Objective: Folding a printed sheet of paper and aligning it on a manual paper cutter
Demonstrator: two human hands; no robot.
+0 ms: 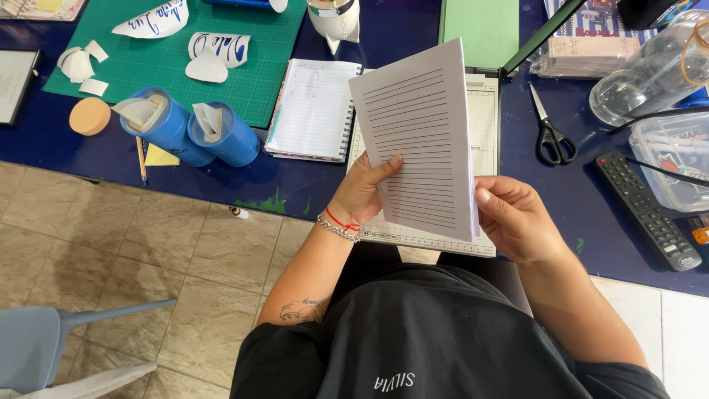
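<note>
A clear plastic box (676, 166) with a printed label sits at the right edge. White curved labels (151, 22) with blue writing lie upper left.

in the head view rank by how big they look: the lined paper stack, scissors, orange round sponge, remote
1. lined paper stack, though held nearer the camera
2. remote
3. scissors
4. orange round sponge

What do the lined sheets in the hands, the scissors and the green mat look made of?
Lined sheets: thin matte paper, a stack held by left hand and right hand. Scissors: shiny metal blades, black handles, probably plastic. Green mat: matte gridded sheet, likely rubbery plastic.
</note>
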